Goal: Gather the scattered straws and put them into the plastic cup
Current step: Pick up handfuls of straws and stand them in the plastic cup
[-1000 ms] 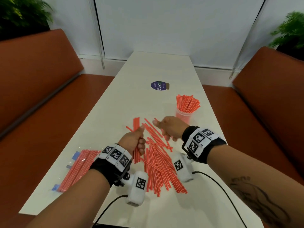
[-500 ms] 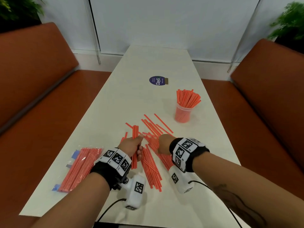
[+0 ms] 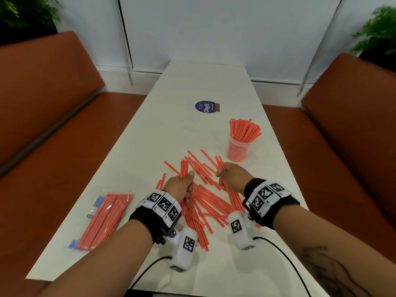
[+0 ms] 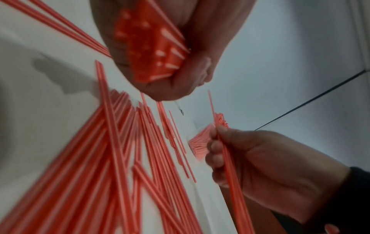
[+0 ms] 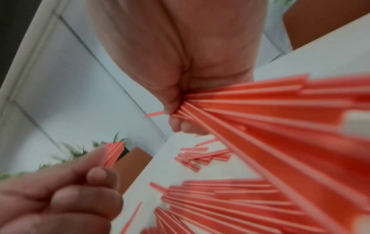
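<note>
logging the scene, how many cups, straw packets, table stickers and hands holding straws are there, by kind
plastic cup: 1
sealed straw packet: 1
round sticker: 1
hands holding straws: 2, left hand and right hand
total: 5

- Bare tabletop (image 3: 205, 82) lies beyond the plastic cup (image 3: 237, 151) and to its left.
- Scattered straws (image 3: 205, 202) crowd the surface nearer than the cup.
</note>
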A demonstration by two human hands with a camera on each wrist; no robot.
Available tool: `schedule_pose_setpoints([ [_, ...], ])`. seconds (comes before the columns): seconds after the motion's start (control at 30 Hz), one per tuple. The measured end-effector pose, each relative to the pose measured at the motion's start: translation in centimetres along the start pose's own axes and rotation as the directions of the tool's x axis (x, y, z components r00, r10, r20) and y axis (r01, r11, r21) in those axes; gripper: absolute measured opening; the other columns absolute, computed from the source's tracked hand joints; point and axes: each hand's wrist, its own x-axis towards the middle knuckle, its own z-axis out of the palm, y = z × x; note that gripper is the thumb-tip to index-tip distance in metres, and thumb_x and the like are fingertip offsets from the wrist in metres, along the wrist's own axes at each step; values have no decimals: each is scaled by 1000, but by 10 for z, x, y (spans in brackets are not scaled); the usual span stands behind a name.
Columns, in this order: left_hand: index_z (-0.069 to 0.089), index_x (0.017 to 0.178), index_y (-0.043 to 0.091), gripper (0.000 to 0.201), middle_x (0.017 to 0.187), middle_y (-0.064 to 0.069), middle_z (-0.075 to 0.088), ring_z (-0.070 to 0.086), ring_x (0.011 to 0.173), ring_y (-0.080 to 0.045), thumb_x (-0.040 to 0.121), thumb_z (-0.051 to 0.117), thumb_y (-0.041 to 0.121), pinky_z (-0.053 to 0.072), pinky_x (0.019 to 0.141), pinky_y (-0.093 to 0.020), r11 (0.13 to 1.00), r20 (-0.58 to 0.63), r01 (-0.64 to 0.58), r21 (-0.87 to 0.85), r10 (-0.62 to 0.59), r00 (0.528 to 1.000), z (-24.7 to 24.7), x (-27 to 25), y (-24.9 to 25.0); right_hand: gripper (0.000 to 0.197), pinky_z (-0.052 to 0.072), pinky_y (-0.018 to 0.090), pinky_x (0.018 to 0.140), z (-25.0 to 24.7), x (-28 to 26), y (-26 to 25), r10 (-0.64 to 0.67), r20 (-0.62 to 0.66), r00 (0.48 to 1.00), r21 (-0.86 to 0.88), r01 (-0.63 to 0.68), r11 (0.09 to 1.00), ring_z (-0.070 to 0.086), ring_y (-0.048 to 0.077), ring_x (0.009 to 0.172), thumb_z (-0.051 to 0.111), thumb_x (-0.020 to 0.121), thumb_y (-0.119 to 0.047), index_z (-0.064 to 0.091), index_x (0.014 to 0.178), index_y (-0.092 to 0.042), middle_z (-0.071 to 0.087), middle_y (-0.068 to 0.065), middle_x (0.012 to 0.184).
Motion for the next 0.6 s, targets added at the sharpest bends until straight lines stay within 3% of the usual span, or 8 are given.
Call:
schedule_pose_setpoints([
  [0.07,53,79,10,34,56,2,41,36,37,-7,90,52,42,34,37,-19,999,3,-34,-28,34,999,7,-2,4,20,42,27,66,-3,3,-1,-46,-16,999,85,47,995,49,14,59,36,97,-15,51,85,-12,52,1,68],
  [0.13,54,85,11,34,61,1,42,35,41,-9,87,56,45,34,40,-20,994,-8,-105,-33,105,994,17,-2,9,21,42,29,64,-2,0,-5,-91,21,996,158,87,984,48,15,57,37,98,-18,51,84,-13,52,2,66],
  [0.2,55,82,15,30,65,-3,45,35,41,-9,86,58,45,33,41,-20,983,-13,-180,-38,180,984,26,1,15,24,41,26,57,2,-5,-11,-175,89,981,177,158,971,46,14,52,36,99,-24,51,87,-11,49,1,62],
  [0.3,55,74,15,27,57,0,48,36,32,-5,90,57,37,32,37,-18,964,-47,-228,-136,224,974,35,5,26,27,38,25,51,9,-13,-13,-259,116,959,159,239,958,43,15,49,34,101,-26,45,80,-12,45,2,61],
  [0.43,53,74,15,23,55,1,47,36,32,-4,90,58,30,32,36,-16,958,-46,-247,-148,243,969,36,9,30,21,35,23,40,7,-16,-9,-224,90,971,197,203,959,35,13,47,34,100,-27,40,86,-12,40,0,64],
  [0.53,51,72,15,24,53,1,47,36,32,-3,87,62,30,33,35,-16,953,-68,-264,-150,256,964,33,12,30,22,21,18,42,6,-17,-7,-210,94,973,221,186,958,26,10,47,34,100,-30,40,85,-14,33,-2,61],
  [0.6,49,70,17,26,53,1,44,37,33,-4,85,64,33,34,36,-17,940,-128,-298,-166,279,952,31,13,32,23,19,18,43,6,-19,-6,-231,89,969,211,209,955,24,10,46,34,100,-30,39,85,-14,32,-2,59],
])
